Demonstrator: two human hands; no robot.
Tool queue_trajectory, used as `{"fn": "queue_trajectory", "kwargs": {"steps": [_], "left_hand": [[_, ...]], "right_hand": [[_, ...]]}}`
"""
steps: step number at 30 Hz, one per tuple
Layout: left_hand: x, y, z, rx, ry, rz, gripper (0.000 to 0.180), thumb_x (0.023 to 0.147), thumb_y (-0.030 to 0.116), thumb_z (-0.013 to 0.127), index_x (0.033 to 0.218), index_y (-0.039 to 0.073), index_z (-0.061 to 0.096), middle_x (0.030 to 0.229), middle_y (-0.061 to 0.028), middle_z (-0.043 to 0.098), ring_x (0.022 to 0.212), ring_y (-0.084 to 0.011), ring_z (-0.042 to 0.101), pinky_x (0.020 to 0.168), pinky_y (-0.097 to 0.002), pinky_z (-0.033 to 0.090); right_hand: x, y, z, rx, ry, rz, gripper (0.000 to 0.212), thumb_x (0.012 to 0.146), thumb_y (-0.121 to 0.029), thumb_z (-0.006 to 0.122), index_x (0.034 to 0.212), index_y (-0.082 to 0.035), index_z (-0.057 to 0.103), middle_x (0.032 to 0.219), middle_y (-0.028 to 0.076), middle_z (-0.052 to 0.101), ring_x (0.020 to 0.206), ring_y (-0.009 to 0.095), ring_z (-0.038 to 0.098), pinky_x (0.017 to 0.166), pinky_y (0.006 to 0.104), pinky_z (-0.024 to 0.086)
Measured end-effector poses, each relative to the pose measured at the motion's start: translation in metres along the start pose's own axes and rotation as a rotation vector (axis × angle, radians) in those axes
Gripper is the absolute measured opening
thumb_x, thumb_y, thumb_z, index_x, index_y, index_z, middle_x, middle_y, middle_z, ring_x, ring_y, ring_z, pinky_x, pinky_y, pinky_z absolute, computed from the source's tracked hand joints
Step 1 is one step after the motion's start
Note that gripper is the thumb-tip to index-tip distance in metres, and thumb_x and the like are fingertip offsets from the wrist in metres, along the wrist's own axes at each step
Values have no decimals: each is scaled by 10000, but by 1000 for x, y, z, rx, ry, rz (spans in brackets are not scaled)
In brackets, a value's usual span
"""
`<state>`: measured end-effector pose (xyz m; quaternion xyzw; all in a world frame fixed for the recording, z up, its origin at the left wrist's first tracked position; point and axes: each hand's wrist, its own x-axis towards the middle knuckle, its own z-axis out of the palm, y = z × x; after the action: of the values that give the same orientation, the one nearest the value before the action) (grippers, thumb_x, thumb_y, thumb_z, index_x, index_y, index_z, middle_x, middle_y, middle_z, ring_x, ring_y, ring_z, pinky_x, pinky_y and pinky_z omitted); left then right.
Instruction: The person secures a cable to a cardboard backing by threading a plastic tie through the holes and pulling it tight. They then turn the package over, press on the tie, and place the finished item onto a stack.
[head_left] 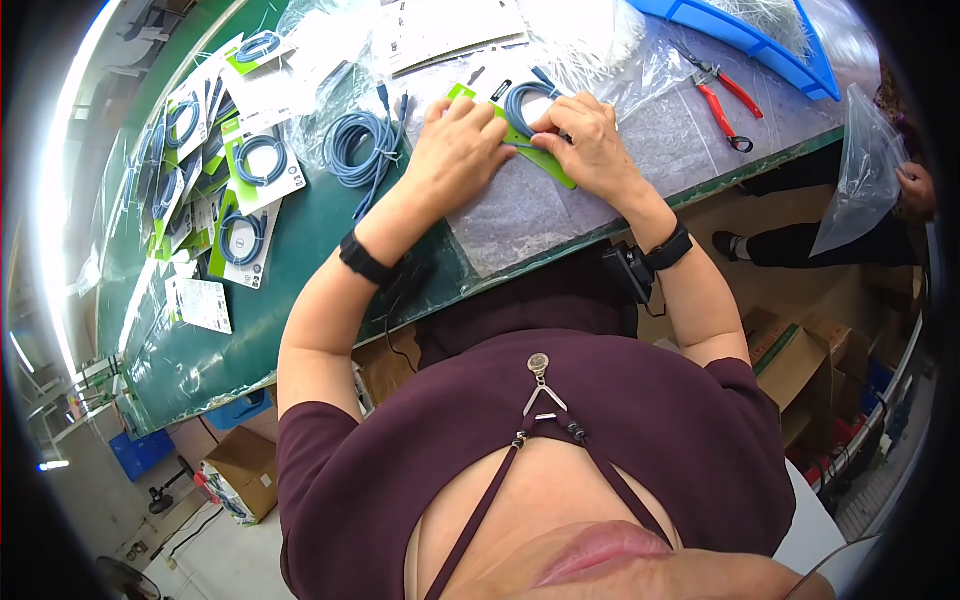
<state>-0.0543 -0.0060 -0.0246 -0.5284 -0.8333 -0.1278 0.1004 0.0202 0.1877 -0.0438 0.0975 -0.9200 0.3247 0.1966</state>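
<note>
Head view: we are working with a coiled blue cable (519,105) on a green-and-white backing card (556,172), lying over the gray covering (530,225) of the green worktop (225,350). Our left hand (460,145) is curling over the card's left side; we cannot tell its grip. Our right hand (588,140) is pinching narrowly at the coil. Judgement: we are doing best by bracing the card flat and keeping the loops even, avoiding creases.

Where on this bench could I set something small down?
Likely the green tabletop between the carded cables and the left forearm, or the grey mat between the right hand and the red-handled pliers. Crowded: the left, with those piled cards, and beyond that hand, with clear plastic and white strands.
</note>
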Motion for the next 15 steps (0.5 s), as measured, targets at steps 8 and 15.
{"fn": "queue_trajectory", "kwargs": {"steps": [8, 15], "left_hand": [[-6, -11, 0, -120, 169, -163, 289, 765, 282, 717, 853, 58, 558, 794, -84, 560, 788, -241, 563, 734, -363, 430], [-25, 19, -10, -1410, -50, -774, 302, 827, 181, 714, 1042, 7, 592, 930, -84, 641, 836, -192, 644, 731, -309, 523]], "right_hand": [[-3, -8, -5, -63, 74, -29, 144, 746, -115, 703, 866, -85, 629, 853, 27, 602, 895, 217, 533, 835, 338, 347], [-7, -10, -40, 101, 98, -179, 190, 739, -76, 699, 918, -70, 636, 904, 49, 607, 920, 236, 521, 886, 338, 342]]}}
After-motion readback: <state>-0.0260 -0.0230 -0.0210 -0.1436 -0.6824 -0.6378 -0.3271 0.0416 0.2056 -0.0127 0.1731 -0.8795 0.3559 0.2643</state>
